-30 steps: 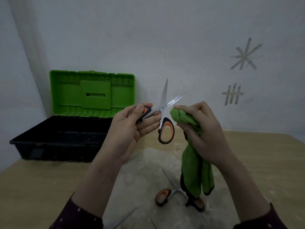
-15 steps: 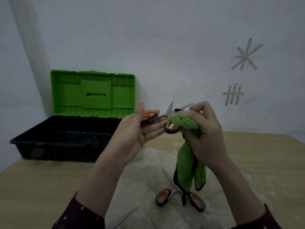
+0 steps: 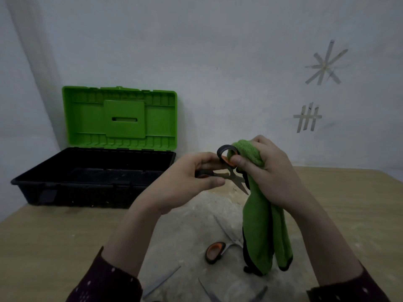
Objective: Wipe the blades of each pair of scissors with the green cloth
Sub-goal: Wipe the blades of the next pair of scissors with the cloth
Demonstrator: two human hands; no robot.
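- Tabletop of pale wood is stretching out well below the fingers of both hands.
- Toolbox, black with its green lid standing open, is sitting beyond the left fingers and out to their side, against the wall.
- Left hand is reaching in from a raised forearm, fingers curling round the lower handle of the held scissors, thumb lying along the top.
- Right hand is arching over the green cloth, fingers curling round its bunched top, while the thumb is pressing on the scissors' upper handle loop.
- Cloth is hanging straight down from those fingers, its lower end reaching near the table.
- Held scissors are sitting between the two sets of fingertips, blades slightly parted and pointing down toward the cloth.
- Second scissors are lying on the table far beneath the right fingers, partly behind the hanging cloth.
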